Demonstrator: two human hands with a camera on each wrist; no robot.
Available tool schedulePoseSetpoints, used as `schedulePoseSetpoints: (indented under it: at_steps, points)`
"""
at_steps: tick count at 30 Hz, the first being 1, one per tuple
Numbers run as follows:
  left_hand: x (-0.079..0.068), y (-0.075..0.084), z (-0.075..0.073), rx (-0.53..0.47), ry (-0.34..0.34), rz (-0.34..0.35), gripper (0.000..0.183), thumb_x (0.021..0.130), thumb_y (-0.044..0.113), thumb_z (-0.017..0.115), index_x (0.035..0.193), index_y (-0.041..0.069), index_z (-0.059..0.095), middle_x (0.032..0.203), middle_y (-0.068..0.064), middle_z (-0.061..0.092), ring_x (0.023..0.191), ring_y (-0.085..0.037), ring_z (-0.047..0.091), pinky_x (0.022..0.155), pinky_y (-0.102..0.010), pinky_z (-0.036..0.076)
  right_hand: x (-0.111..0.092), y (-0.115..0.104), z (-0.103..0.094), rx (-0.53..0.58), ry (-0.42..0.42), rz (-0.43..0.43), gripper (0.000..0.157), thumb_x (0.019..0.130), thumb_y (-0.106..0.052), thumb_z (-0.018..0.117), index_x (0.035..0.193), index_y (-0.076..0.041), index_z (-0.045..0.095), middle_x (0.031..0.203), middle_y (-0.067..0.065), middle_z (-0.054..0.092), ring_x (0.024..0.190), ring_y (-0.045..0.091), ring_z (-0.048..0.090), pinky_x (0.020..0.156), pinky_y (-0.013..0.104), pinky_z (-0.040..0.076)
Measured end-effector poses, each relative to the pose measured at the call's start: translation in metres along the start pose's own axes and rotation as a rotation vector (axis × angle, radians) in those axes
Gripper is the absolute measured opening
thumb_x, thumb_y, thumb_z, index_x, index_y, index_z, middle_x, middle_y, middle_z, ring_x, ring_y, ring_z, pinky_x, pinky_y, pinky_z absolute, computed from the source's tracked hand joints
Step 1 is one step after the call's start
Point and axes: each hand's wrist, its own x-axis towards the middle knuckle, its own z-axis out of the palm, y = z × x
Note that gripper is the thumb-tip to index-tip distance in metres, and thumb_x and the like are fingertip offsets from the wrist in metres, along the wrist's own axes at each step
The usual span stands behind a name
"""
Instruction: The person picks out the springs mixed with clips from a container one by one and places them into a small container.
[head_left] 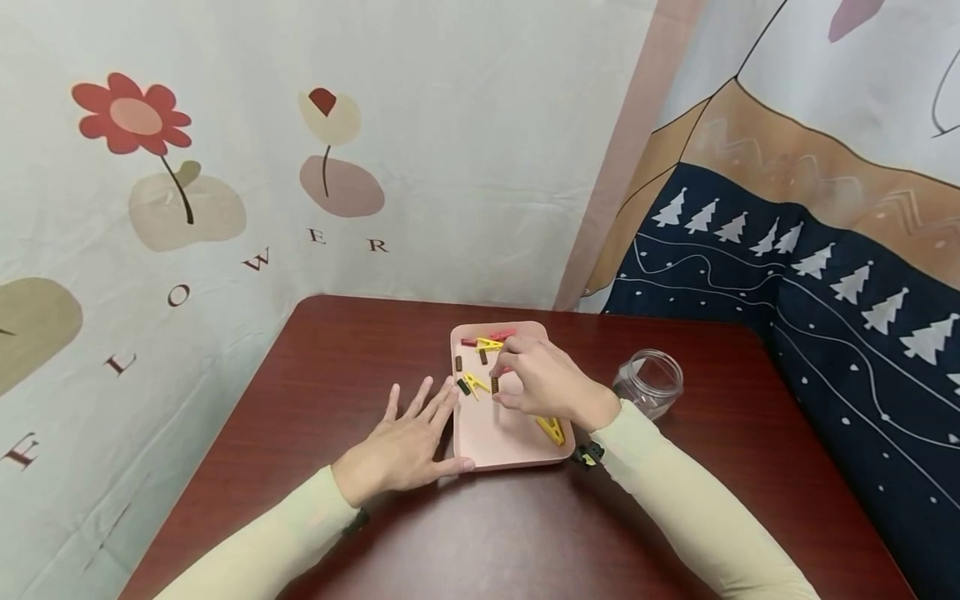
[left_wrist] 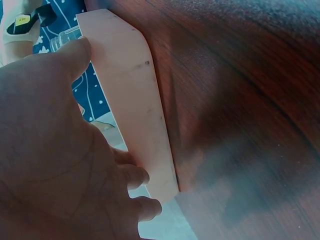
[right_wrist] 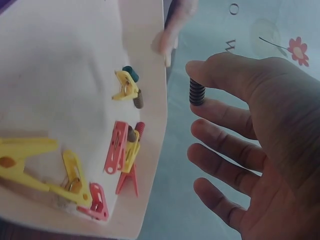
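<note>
A dark coil spring is pinched end to end between the thumb and index finger of my right hand, raised over the pink tray. The other right fingers are spread apart in the right wrist view. My left hand lies along the tray's left side, fingers fairly straight, thumb and fingertips at the rim. Inside the tray are yellow clothespins, pink clothespins, and small springs: a green one, a red one and several brown ones.
Right of the tray, beside my right forearm, a clear open glass jar stands on the reddish-brown table. Patterned fabric hangs behind the table's back edge and along its right side.
</note>
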Motion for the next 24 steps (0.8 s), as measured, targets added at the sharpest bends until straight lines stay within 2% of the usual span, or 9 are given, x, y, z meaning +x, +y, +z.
schedulePoseSetpoints:
  at_steps: [4, 9, 18, 24]
  points:
    - [0.001, 0.000, -0.001, 0.001, -0.005, -0.001, 0.118, 0.107, 0.081, 0.064, 0.187, 0.007, 0.021, 0.198, -0.012, 0.014, 0.184, -0.047, 0.013, 0.141, -0.086, 0.006, -0.009, 0.002, -0.004, 0.019, 0.016, 0.033, 0.028, 0.094, -0.037, 0.100, 0.115, -0.022, 0.089, 0.120, -0.001, 0.077, 0.114, 0.019, 0.070, 0.100, 0.044, 0.061]
    - [0.000, 0.000, -0.001, 0.003, -0.011, -0.004, 0.118, 0.107, 0.082, 0.064, 0.187, 0.007, 0.019, 0.199, -0.011, 0.012, 0.184, -0.047, 0.012, 0.141, -0.085, 0.006, -0.021, 0.007, -0.009, 0.024, 0.041, 0.062, 0.028, 0.093, -0.037, 0.101, 0.113, -0.021, 0.089, 0.120, -0.001, 0.077, 0.103, 0.016, 0.066, 0.090, 0.039, 0.056]
    - [-0.002, 0.000, -0.001, -0.012, -0.013, -0.002, 0.119, 0.106, 0.082, 0.065, 0.187, 0.007, 0.019, 0.199, -0.011, 0.012, 0.184, -0.047, 0.013, 0.141, -0.086, 0.005, -0.042, 0.019, -0.015, 0.047, 0.082, 0.131, 0.025, 0.091, -0.035, 0.102, 0.110, -0.024, 0.088, 0.119, 0.001, 0.079, 0.112, 0.022, 0.068, 0.098, 0.048, 0.057]
    - [0.000, -0.001, -0.003, -0.012, -0.018, 0.001, 0.119, 0.107, 0.081, 0.064, 0.188, 0.007, 0.018, 0.199, -0.011, 0.011, 0.184, -0.048, 0.012, 0.141, -0.087, 0.004, -0.055, 0.029, -0.022, 0.048, 0.108, 0.190, 0.031, 0.093, -0.034, 0.100, 0.119, -0.022, 0.088, 0.125, 0.003, 0.078, 0.117, 0.026, 0.070, 0.104, 0.051, 0.058]
